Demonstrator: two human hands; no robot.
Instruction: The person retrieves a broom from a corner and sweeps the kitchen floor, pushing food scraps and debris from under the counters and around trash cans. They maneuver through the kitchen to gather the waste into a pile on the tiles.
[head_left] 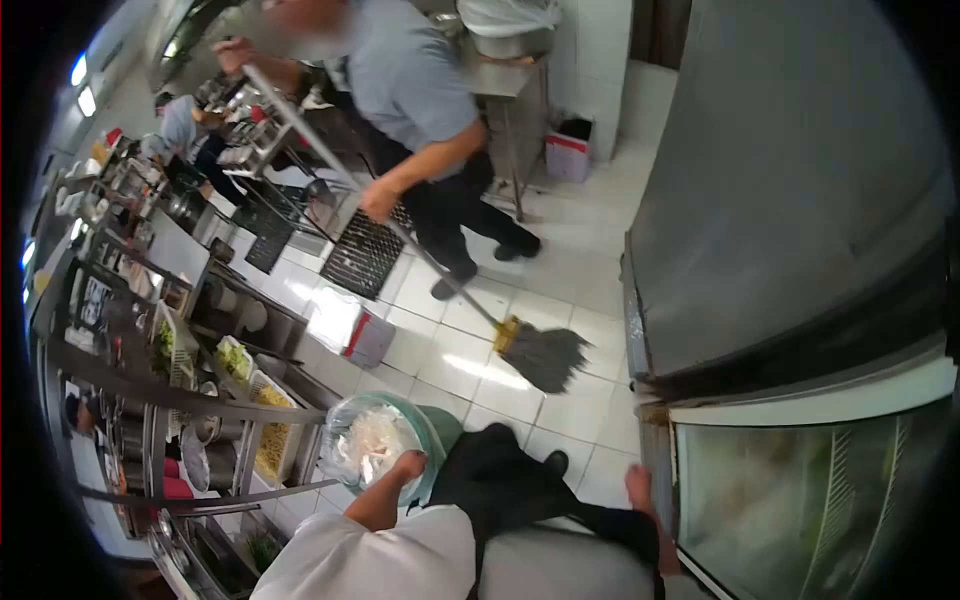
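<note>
My left hand (407, 467) is closed at the near rim of a green trash bin (440, 430); whether it grips the rim, the liner or both is hard to see. A clear plastic liner (340, 413) covers the bin's mouth, with pale, crumpled waste (375, 440) inside. The bin stands close against my dark apron (480, 465). On the other side, my right hand (638, 488) hangs low beside a glass-fronted cooler (800, 500). Its fingers are small and blurred, and I make out nothing held in it.
A co-worker (410, 100) pushes a grey mop (545, 355) over the white tiled floor (470, 375). Black mats (365, 250) and a white box (350, 325) lie ahead. Shelves with food trays (270, 435) line the left. A large grey panel (780, 200) stands right. Another person (185, 130) works farther back.
</note>
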